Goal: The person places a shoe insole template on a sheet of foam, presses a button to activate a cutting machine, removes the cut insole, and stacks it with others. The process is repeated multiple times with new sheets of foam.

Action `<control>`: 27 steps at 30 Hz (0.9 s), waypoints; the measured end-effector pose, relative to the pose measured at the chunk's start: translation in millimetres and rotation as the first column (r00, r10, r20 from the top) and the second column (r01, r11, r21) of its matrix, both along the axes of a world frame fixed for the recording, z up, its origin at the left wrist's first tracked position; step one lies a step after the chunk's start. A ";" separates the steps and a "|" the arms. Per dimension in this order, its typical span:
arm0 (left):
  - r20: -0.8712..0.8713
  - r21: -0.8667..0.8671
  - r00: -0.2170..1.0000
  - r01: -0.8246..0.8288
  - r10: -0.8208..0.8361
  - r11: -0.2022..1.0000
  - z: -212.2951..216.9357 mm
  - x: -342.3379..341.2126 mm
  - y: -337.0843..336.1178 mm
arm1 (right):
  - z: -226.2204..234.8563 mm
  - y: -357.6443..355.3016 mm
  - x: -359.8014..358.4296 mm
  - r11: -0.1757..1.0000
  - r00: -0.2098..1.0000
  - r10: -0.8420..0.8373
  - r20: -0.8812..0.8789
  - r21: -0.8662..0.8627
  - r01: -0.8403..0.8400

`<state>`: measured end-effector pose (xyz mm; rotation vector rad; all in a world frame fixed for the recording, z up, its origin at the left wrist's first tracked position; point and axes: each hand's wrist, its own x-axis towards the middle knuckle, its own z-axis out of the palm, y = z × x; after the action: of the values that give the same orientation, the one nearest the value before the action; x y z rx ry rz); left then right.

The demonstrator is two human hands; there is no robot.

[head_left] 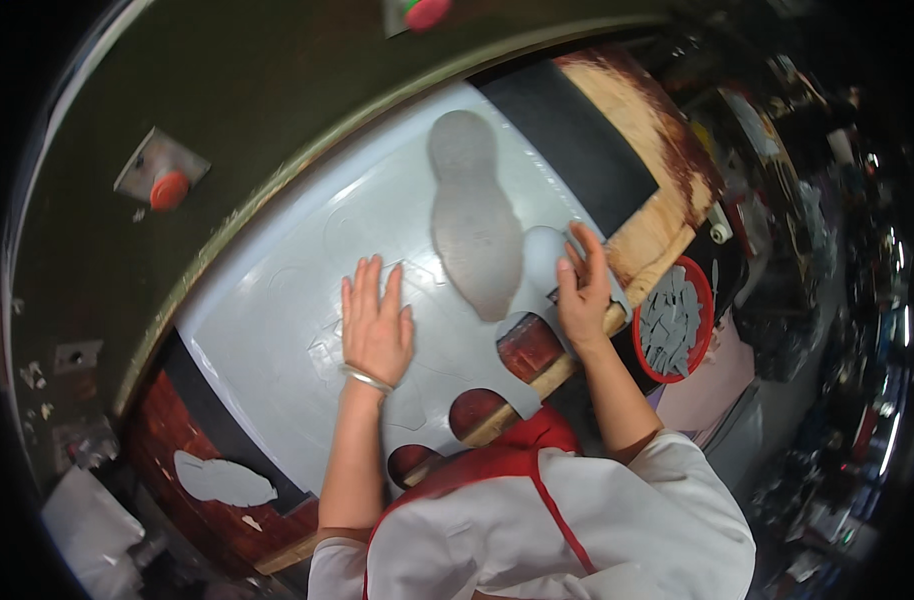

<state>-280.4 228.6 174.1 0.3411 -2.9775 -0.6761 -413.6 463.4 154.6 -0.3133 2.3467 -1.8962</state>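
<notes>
The left hand lay flat with fingers spread on the grey sheet, holding nothing, while the right hand pinched a sole-shaped grey cutout.

Dark green machine wall, red push buttons, worn wooden workbench

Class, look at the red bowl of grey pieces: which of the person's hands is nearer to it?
Right. The right hand grips the grey sheet edge just beside the red bowl; the left hand lies flat mid-sheet, farther away.

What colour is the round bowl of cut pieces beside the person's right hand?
Red; the bowl holds grey pieces, clearest in the head view.
</notes>
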 end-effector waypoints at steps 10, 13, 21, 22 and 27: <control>-0.071 -0.083 0.997 0.019 -0.025 0.996 -5.9 -43.6 24.8 | 6.5 -2.8 4.6 0.845 0.871 0.386 -0.305 0.496 -0.201; -0.032 -0.127 0.998 0.055 -0.060 0.990 -14.3 -56.4 29.6 | 3.7 -2.0 1.5 0.827 0.872 0.414 -0.264 0.508 -0.239; -0.061 -0.091 0.992 0.100 -0.106 0.991 -17.1 -50.9 21.1 | -1.4 3.7 -1.9 0.865 0.856 0.399 -0.329 0.444 -0.233; -0.058 -0.088 0.993 0.097 -0.102 0.991 -16.3 -50.9 20.9 | -1.8 3.6 -1.1 0.870 0.858 0.391 -0.334 0.438 -0.226; -0.050 -0.076 0.994 0.093 -0.097 0.993 -10.8 -54.4 22.8 | -0.4 5.1 -3.6 0.882 0.859 0.374 -0.349 0.420 -0.213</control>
<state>-334.9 251.5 163.4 0.1742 -2.9742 -0.5718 -417.2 468.5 154.1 -1.0721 2.6463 -1.3048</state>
